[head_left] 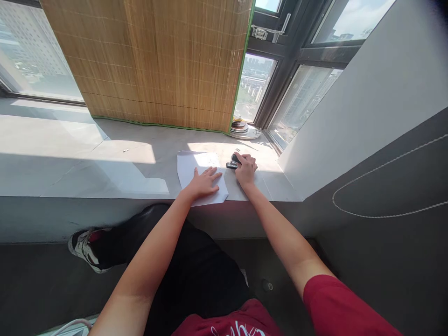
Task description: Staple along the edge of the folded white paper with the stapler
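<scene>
Paper (187, 170), white, thin, with angled corners; stapler (232, 165), small, black, with a shiny metal strip

The paper is laid flat at the centre of the frame, on a pale, smooth windowsill (77, 172); its near edge is extended slightly past the sill's front edge. Its right part is covered by the bare left hand (205, 183), placed palm down with fingers spread wide. The stapler is held in the bare right hand (247, 169), with fingers curled round its right end; it is positioned just beside the paper's right edge, its free end pointed left.

The upper centre is filled by a brown slatted bamboo blind (157, 60), edged in green. A stack of round, light-coloured plates (241, 129) is set at the blind's lower right corner, near dark-framed window panes (257, 84). At the right edge, a looped pale beaded cord (378, 217) is seen. Lower left, a white and grey shoe (84, 249) is worn with black trousers (196, 275); at the bottom, a dark red short-sleeved shirt (336, 303) is shown, marked with white lettering.
</scene>
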{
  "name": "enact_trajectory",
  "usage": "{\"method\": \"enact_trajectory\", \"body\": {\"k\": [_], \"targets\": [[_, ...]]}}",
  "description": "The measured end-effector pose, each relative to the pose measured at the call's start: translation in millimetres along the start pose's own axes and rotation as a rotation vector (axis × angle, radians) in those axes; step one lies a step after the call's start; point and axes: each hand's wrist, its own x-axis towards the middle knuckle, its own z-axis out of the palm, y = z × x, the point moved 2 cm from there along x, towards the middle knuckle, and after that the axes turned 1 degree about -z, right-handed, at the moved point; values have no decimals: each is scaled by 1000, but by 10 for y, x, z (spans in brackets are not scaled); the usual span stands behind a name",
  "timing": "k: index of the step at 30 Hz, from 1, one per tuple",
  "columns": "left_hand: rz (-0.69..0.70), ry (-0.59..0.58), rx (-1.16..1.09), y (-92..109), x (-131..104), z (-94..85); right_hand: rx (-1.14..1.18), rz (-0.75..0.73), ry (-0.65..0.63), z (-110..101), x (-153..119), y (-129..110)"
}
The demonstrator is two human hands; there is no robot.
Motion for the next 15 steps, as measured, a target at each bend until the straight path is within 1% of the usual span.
{"method": "enact_trajectory", "body": {"k": [3,8,12,15], "targets": [[10,-4,0,-14,2,5,7,64,27,19,8,15],[9,1,2,-22,-4,-2,6,153,13,-30,-2,3],[6,4,-5,-11,-19,-28,50,156,63,-54,-11,-1],[-5,19,-44,-16,-29,-49,85,142,67,-23,-9,7]]}}
